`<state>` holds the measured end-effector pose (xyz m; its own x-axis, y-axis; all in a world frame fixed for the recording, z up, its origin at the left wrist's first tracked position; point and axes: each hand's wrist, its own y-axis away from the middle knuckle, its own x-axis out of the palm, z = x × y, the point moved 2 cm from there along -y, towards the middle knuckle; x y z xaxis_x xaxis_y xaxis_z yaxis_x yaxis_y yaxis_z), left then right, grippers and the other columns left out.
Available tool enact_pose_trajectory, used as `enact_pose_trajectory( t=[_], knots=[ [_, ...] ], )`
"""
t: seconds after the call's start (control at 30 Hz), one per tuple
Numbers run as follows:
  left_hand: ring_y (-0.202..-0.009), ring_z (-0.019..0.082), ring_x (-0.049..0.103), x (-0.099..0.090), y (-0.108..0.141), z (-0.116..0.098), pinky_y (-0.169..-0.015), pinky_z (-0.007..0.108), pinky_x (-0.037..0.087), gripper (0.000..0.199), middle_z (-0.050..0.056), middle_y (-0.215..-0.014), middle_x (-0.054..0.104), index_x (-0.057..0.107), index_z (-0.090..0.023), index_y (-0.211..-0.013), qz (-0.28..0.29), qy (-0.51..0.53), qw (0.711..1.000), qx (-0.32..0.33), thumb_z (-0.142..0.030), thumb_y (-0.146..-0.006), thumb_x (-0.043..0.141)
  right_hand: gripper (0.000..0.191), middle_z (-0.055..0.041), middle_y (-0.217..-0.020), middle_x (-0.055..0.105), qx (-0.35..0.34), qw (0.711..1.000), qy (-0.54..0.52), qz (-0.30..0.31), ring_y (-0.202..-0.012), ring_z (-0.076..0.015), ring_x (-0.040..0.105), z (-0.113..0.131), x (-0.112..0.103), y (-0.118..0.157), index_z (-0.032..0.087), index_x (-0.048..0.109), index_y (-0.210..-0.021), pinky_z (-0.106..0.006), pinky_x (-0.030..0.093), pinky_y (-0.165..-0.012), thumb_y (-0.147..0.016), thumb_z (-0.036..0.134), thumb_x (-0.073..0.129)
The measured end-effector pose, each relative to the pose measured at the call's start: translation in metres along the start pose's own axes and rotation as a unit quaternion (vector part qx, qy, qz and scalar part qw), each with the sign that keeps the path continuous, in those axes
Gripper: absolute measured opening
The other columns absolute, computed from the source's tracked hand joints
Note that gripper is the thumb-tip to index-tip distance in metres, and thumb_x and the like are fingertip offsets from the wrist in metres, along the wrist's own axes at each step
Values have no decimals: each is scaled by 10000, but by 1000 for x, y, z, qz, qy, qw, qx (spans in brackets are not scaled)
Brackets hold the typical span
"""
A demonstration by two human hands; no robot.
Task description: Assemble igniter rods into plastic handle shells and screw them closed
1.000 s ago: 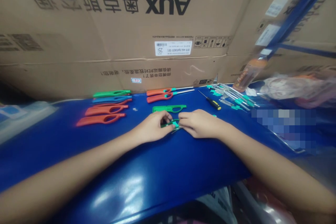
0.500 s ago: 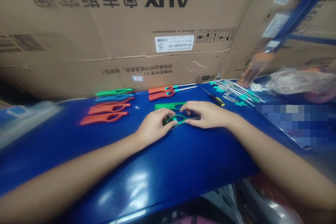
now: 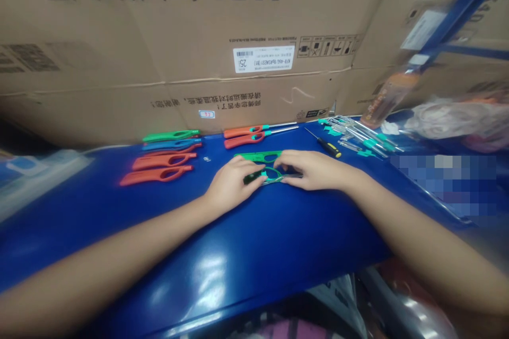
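My left hand (image 3: 230, 183) has its fingers closed on the handle end of a green lighter half-shell (image 3: 273, 170), a long-nosed gas lighter part with a loop opening. At the other end, my right hand (image 3: 314, 169) pinches the same part near its metal tube, with the fingertips partly hidden. A small turquoise trigger (image 3: 263, 175) shows by the left thumb. Just behind both hands a second green handle half (image 3: 260, 157) lies on the blue table (image 3: 238, 243).
At left lie several orange handles (image 3: 157, 176), a blue one (image 3: 170, 144) and a green one (image 3: 169, 136). Two orange lighters (image 3: 244, 140), a screwdriver (image 3: 328, 146), metal tubes with turquoise parts (image 3: 360, 135) and a bottle (image 3: 389, 98) line the back, before a large carton (image 3: 178, 63).
A thin metal strip that stuck out below my left thumb now lies closer along the green half-shell. Both hands keep their grip, and the view has shifted slightly.
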<state>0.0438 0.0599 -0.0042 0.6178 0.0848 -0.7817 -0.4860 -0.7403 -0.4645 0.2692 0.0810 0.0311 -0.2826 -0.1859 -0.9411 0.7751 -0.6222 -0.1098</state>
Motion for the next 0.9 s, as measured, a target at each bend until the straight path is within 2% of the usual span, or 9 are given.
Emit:
enact_pose_trajectory(
  t=[0.1,0.27,0.37,0.5,0.67,0.77,0.9],
  knots=[
    [-962,246,674,2,-2,3,-902,415,526,253,89,-1018,746,753,-179,-1089,12,12,1000,-24,-338,-917,656,238,-38,-1028,635,-9,1000,-19,-18,-805,-156,579,4,0,0,214,576,-1092,-251,422,-673,-863,226,639],
    [-984,249,677,3,-1,4,-933,424,524,253,101,-1038,741,750,-163,-1099,9,41,998,-38,-284,-910,634,118,-40,-1040,622,-30,999,-27,10,-835,-157,588,5,7,-4,207,616,-1014,-261,434,-712,-901,185,590],
    [-982,238,686,2,-2,5,-916,389,537,276,97,-1068,746,747,-154,-1108,15,75,996,-48,-226,-860,649,105,-42,-1020,622,-33,998,-46,7,-841,-161,588,3,9,-6,201,630,-997,-264,443,-724,-904,172,592],
    [-936,221,694,-2,-5,11,-879,351,547,315,81,-1081,751,759,-163,-1091,49,123,985,-107,-232,-790,700,139,-46,-1028,637,-42,997,-57,2,-865,-170,594,6,8,-6,202,630,-1021,-271,449,-740,-902,144,586],
    [-763,181,674,-4,-10,16,-729,296,546,305,45,-905,771,775,-165,-1023,92,169,962,-192,-249,-732,746,178,-45,-1049,645,-45,997,-55,7,-873,-170,606,12,10,-6,208,640,-1058,-269,455,-734,-909,138,573],
    [-709,161,650,-4,-11,15,-679,273,523,301,31,-858,763,774,-167,-1014,100,171,959,-202,-244,-724,753,153,-46,-1055,639,-50,997,-48,16,-869,-169,610,15,9,-5,214,667,-1013,-269,458,-737,-904,152,579],
    [-733,170,649,-6,-9,14,-682,275,511,292,34,-873,760,776,-181,-1021,96,148,967,-182,-268,-744,744,147,-44,-1044,633,-58,998,-36,18,-836,-158,606,17,7,-4,208,688,-986,-268,459,-728,-891,163,586]
  ],
)
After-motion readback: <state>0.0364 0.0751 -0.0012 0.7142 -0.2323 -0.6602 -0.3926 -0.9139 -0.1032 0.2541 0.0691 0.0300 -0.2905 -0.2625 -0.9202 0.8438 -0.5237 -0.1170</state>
